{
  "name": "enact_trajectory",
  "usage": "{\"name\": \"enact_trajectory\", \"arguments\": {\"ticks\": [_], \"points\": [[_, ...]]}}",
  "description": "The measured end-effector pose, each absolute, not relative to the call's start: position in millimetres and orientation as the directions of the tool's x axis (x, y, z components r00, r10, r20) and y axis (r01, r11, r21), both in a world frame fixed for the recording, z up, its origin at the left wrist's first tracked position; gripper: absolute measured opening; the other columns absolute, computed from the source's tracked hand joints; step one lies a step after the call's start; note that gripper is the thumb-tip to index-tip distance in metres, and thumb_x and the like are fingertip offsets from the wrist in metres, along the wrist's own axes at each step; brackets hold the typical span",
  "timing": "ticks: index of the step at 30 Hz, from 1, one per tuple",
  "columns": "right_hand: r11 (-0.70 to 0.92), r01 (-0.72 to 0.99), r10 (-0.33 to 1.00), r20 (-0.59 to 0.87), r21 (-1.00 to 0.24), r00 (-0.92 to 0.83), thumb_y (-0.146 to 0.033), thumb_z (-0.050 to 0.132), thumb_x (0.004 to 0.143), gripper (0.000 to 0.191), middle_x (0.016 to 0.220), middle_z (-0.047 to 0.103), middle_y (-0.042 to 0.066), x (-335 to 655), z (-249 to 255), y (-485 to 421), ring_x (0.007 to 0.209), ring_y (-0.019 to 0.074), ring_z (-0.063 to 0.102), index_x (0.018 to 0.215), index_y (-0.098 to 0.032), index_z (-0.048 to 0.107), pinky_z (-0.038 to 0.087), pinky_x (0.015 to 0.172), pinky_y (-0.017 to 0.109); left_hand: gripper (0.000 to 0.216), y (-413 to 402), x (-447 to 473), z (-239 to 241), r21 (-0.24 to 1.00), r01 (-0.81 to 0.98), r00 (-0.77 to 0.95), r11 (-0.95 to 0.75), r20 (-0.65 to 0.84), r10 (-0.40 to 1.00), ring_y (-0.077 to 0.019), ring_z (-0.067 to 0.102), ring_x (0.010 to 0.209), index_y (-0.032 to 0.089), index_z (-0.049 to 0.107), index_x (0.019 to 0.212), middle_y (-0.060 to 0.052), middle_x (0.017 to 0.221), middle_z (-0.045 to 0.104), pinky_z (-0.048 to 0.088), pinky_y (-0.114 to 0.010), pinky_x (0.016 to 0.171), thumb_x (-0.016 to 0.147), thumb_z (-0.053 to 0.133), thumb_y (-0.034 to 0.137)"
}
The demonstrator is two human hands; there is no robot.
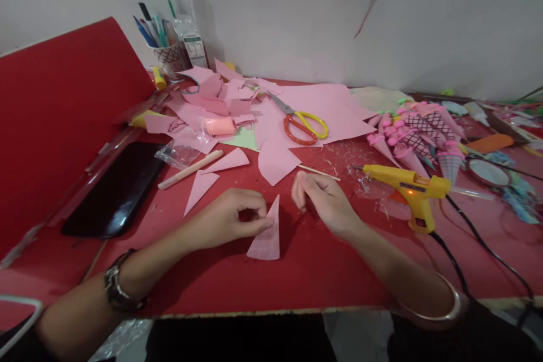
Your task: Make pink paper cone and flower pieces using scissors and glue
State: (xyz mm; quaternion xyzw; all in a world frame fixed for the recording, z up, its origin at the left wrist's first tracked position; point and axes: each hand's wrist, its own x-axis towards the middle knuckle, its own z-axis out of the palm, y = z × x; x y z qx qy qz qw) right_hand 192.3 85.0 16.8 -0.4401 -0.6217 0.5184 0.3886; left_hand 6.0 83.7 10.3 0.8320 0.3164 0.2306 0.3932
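Note:
My left hand pinches a narrow cone of pink paper between thumb and fingers, its tip pointing up and its wide end down near the red table top. To the right of it, my right hand hovers with its fingers curled together; what they hold, if anything, I cannot make out. Just beyond that hand lie a thin wooden stick and a rounded piece of pink paper. Two pink paper wedges and a pale rolled rod rest beyond my left hand.
A yellow hot glue gun with a lit orange light stands at right, its cord trailing. Scissors lie on pink paper sheets. Decorated paper cones are heaped at back right. A phone, pen cup and bottle are left.

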Motion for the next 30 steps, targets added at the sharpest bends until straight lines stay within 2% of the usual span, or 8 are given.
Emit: {"name": "enact_trajectory", "arguments": {"ticks": [3,5,7,15,19,23,27,30], "points": [[0.072,0.183,0.909,-0.011,-0.98,-0.417,-0.038,0.046,0.079,0.028,0.055,0.048,-0.004,188.6,16.8,81.0,0.049,0.0064,0.043,0.061,-0.017,0.05,0.036,0.049,0.02,0.022,83.7,5.7,10.6,0.811,0.34,0.697,-0.476,0.122,0.706,-0.0061,0.04,0.05,0.015,0.046,0.056,0.006,0.052,0.043,0.031,-0.017,0.05,0.076,0.05,0.021],[0.12,0.223,0.872,-0.005,-0.968,-0.489,-0.028,0.054,0.075,0.013,0.063,0.053,-0.003,186.7,17.4,79.1,0.057,0.0076,0.048,0.069,-0.017,0.054,0.038,0.055,0.021,0.021,83.8,6.0,10.8,0.817,0.339,0.707,-0.466,0.106,0.699,-0.0065,0.042,0.051,0.015,0.047,0.057,0.005,0.054,0.047,0.032,-0.017,0.051,0.077,0.05,0.022],[0.17,0.246,0.849,0.015,-0.954,-0.528,-0.021,0.053,0.074,0.008,0.066,0.056,-0.002,185.7,18.1,78.1,0.062,0.0085,0.05,0.068,-0.016,0.054,0.039,0.06,0.021,0.022,83.6,6.4,10.9,0.814,0.338,0.712,-0.472,0.107,0.694,-0.0067,0.044,0.052,0.015,0.048,0.058,0.004,0.055,0.049,0.033,-0.017,0.051,0.078,0.048,0.023],[0.222,0.292,0.872,0.055,-0.93,-0.486,-0.024,0.039,0.083,0.021,0.059,0.046,-0.004,184.5,17.5,74.7,0.054,0.0073,0.044,0.065,-0.017,0.047,0.035,0.052,0.019,0.025,81.3,8.1,7.8,0.745,0.383,0.708,-0.546,0.142,0.691,-0.0068,0.041,0.05,0.015,0.047,0.056,0.004,0.053,0.046,0.031,-0.018,0.05,0.079,0.046,0.021],[0.25,0.362,0.863,0.036,-0.898,-0.504,-0.025,0.04,0.082,0.021,0.057,0.041,-0.005,183.1,14.5,74.1,0.052,0.0069,0.039,0.062,-0.018,0.042,0.03,0.049,0.019,0.03,82.1,7.7,8.7,0.779,0.399,0.65,-0.483,0.131,0.748,-0.0058,0.036,0.046,0.015,0.041,0.05,0.006,0.048,0.039,0.028,-0.017,0.046,0.079,0.047,0.024],[0.33,0.429,0.831,0.044,-0.841,-0.554,-0.026,0.039,0.083,0.033,0.05,0.028,-0.006,182.7,11.9,74.7,0.048,0.0063,0.029,0.053,-0.019,0.028,0.023,0.046,0.02,0.031,83.4,7.4,12.0,0.835,0.38,0.605,-0.398,0.101,0.79,-0.0055,0.037,0.046,0.015,0.042,0.05,0.006,0.047,0.04,0.028,-0.016,0.045,0.08,0.045,0.025],[0.354,0.418,0.813,0.054,-0.837,-0.58,-0.026,0.037,0.084,0.032,0.051,0.029,-0.006,182.7,13.3,75.0,0.049,0.0065,0.029,0.054,-0.019,0.028,0.024,0.047,0.021,0.03,83.9,6.6,10.3,0.854,0.367,0.619,-0.368,0.071,0.782,-0.0053,0.035,0.046,0.015,0.043,0.052,0.006,0.048,0.039,0.026,-0.016,0.044,0.079,0.046,0.027],[0.351,0.406,0.813,0.059,-0.844,-0.579,-0.023,0.038,0.082,0.03,0.052,0.031,-0.006,181.9,14.7,74.3,0.049,0.0065,0.029,0.055,-0.019,0.028,0.024,0.047,0.02,0.031,84.1,5.7,7.5,0.847,0.381,0.703,-0.371,-0.005,0.711,-0.0054,0.033,0.045,0.014,0.045,0.053,0.006,0.049,0.036,0.026,-0.016,0.043,0.08,0.044,0.029]]}}
